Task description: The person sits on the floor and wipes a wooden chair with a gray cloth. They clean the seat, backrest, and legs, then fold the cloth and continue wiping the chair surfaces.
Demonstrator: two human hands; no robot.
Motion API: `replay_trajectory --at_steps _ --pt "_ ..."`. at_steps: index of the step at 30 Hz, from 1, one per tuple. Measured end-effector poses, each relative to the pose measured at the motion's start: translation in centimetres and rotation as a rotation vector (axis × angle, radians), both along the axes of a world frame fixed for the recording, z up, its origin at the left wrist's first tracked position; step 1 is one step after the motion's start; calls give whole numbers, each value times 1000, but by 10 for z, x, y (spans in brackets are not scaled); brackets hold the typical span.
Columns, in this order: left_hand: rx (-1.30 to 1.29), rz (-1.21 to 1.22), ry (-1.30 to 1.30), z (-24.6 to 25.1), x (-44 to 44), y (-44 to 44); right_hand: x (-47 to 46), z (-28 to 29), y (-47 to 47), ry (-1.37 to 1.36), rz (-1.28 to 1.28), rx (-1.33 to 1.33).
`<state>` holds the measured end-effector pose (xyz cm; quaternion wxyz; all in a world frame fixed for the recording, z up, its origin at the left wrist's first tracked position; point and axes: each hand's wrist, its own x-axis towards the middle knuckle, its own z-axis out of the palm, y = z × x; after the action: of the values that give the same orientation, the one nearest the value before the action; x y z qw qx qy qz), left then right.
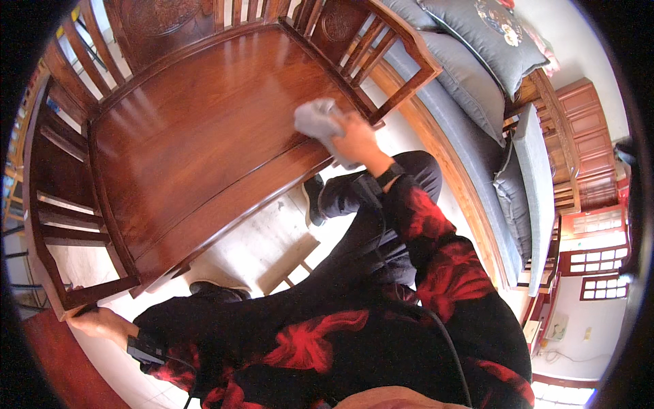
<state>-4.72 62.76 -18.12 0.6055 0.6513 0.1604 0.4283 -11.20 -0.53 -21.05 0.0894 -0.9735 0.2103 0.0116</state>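
A wide, polished wooden armchair (214, 128) with slatted arms and carved panels stands before me. My right hand (357, 140) holds a grey cloth (319, 120), which is blurred and lies at the right front part of the seat. Part of the cloth hangs down by the seat's front edge. At the lower left, my left hand (99, 324) is at the front end of the chair's left armrest (48, 266). Its fingers are partly hidden under the armrest, so its grip does not show clearly.
On the right stands a long wooden sofa with a grey seat cushion (460, 148) and several grey pillows (465, 76). A dark red wooden surface (66, 358) lies at the lower left. My legs and shoes are close below the seat's front edge.
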Motion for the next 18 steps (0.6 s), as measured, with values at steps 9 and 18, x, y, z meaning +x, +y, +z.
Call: replay_trajectory --at_steps 9,18 --pt "291 -45 44 -11 -7 15 -19 73 -87 -249 -134 -722" --pt "409 65 137 -23 -4 30 20 -4 -67 136 -137 -162"
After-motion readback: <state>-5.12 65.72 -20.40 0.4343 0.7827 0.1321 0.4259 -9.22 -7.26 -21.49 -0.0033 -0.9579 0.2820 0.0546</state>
